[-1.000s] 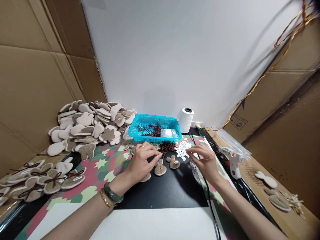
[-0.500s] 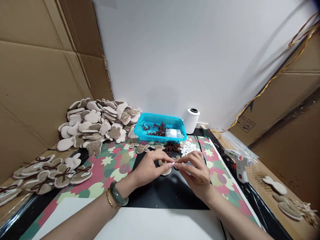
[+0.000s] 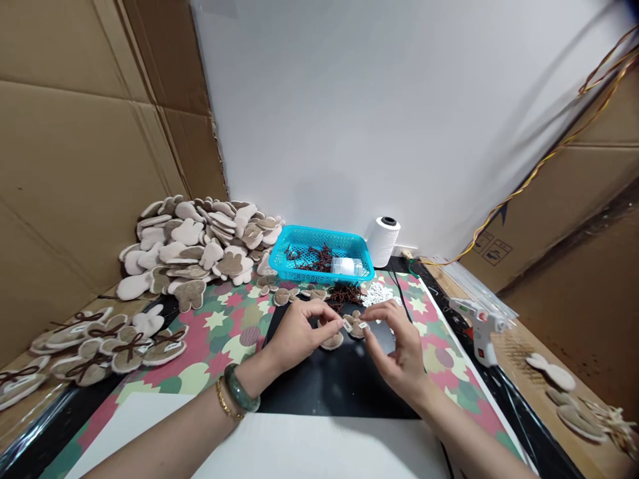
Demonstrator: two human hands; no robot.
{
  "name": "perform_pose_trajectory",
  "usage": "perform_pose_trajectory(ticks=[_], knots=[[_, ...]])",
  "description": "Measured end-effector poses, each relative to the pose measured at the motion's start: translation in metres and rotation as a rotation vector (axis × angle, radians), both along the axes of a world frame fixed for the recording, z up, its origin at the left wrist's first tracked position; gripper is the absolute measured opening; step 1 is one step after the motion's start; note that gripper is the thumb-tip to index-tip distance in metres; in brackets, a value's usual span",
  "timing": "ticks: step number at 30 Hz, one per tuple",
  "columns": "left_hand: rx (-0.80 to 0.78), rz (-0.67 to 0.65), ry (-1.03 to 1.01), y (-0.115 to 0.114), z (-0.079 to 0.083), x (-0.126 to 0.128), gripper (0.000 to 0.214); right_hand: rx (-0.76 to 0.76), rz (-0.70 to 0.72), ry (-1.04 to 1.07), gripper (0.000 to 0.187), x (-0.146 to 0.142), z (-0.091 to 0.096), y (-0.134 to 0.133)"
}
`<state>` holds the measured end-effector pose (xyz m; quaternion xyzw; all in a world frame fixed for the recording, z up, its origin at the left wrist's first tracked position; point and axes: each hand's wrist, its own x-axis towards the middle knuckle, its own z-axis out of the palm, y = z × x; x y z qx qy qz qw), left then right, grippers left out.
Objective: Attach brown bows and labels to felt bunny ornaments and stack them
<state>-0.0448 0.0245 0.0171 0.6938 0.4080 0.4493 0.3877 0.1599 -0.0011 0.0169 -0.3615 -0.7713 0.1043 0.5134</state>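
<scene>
Paper tag [image 3: 347,324] sits pinched in the grip of the left hand [image 3: 298,336], just beside a felt rabbit [image 3: 355,326]; the right hand [image 3: 394,352] stands half open, empty.

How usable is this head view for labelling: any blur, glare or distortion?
Head view: wide-angle distortion bends the cardboard; soft light, faint shadows on the wall, no strong glare; left hand and right hand look sharp; blurred dark patch top right.

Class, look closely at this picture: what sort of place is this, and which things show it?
Probably a small handicraft workroom: there is a heap of fabric rabbit shapes, a hot glue gun, and a turquoise plastic basket of small brown ties.
</scene>
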Motion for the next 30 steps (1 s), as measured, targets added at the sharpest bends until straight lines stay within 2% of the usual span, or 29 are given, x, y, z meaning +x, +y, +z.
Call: perform_pose_trajectory(ticks=[2, 5, 11, 13, 17, 21, 25, 30], knots=[[0.004, 0.022, 0.003, 0.0, 0.002, -0.001, 0.019, -0.123, 0.017, 0.05, 0.007, -0.001, 0.002, -0.001], [0.012, 0.029, 0.002, -0.001, 0.003, -0.001, 0.019, -0.229, 0.031, 0.073, 0.004, -0.004, 0.004, -0.001], [0.055, 0.043, 0.002, -0.002, 0.002, 0.001, 0.019, -0.359, 0.082, 0.221, 0.017, -0.015, 0.003, 0.004], [0.125, 0.045, 0.055, -0.002, 0.001, -0.003, 0.018, -0.367, 0.089, 0.212, 0.018, -0.011, 0.005, 0.008], [0.412, 0.015, 0.416, -0.003, -0.001, -0.019, 0.02, -0.379, 0.081, -0.041, 0.016, 0.006, 0.012, 0.021], [0.512, -0.09, 0.675, -0.008, -0.009, -0.029, 0.019, -0.417, 0.08, -0.369, 0.013, 0.012, 0.01, 0.032], [0.537, -0.127, 0.744, -0.01, -0.016, -0.026, 0.018, -0.414, 0.03, -0.551, 0.013, 0.001, 0.002, 0.036], [0.509, -0.125, 0.735, -0.009, -0.018, -0.025, 0.017, -0.428, 0.038, -0.621, 0.011, -0.008, -0.005, 0.042]])
